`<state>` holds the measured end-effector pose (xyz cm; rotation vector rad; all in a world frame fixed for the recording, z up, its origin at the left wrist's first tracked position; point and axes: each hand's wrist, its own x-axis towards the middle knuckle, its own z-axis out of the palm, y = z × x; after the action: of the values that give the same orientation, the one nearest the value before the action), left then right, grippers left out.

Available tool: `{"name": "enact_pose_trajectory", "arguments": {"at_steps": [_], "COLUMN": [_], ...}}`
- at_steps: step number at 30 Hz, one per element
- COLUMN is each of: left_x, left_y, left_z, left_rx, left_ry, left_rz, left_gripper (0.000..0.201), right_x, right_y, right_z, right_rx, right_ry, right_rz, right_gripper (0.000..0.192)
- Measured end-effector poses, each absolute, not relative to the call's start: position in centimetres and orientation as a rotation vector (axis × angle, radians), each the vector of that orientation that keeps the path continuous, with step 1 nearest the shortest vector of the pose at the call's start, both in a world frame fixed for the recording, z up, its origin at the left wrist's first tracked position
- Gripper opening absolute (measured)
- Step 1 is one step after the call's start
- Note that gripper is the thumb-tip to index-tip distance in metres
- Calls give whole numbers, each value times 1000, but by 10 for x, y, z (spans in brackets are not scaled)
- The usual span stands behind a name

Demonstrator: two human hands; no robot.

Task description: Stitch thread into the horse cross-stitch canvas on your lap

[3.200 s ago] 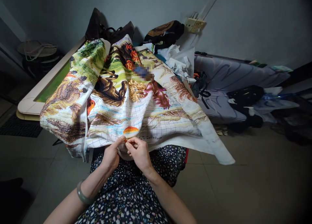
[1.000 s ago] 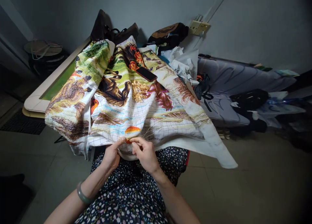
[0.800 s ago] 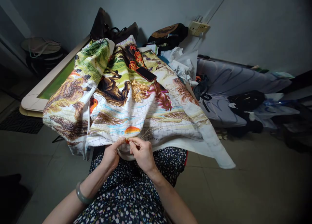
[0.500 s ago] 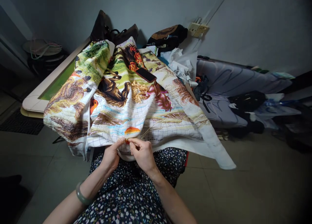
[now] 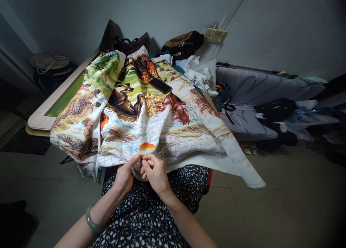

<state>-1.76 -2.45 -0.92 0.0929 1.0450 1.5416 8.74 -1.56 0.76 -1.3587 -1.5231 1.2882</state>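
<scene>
A large cross-stitch cloth with a printed grid and a colourful stitched picture spreads over the table and down to my lap. My left hand pinches its near edge, thumb on top and fingers underneath. Close beside it my right hand is closed in a pinch at an orange-red stitched patch; whatever sits between the fingertips is too small to make out. Pale loose threads trail to the right of that hand. Farther up, a tan yarn bundle and a dark phone lie on the cloth.
The table with a green inset top shows at the left. Dark bags and white plastic bags stand at the back by the wall. On the right is a grey covered sofa with clothes and bags on it.
The right hand has turned slightly, its fingers curling more at the cloth's edge. My left hand keeps its grip. The whole view has shifted a little.
</scene>
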Motion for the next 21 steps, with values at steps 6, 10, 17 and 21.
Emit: {"name": "enact_pose_trajectory", "arguments": {"at_steps": [6, 10, 17, 21], "left_x": [-17, -19, -20, -20], "left_y": [-24, -24, -25, -25], "left_z": [-7, -7, -11, -12], "left_rx": [99, 71, 49, 52], "left_ry": [1065, 1053, 1032, 1039], "left_rz": [1544, 1506, 1438, 1454], "left_gripper": [28, 25, 25, 25], "right_x": [85, 86, 87, 87], "right_y": [-18, -19, -19, -18], "right_z": [4, 8, 12, 11], "right_rx": [-1335, -1301, -1317, -1324], "right_ry": [-1353, -1315, -1291, -1289], "right_rz": [1404, 1458, 1473, 1476], "right_gripper": [21, 22, 25, 25]}}
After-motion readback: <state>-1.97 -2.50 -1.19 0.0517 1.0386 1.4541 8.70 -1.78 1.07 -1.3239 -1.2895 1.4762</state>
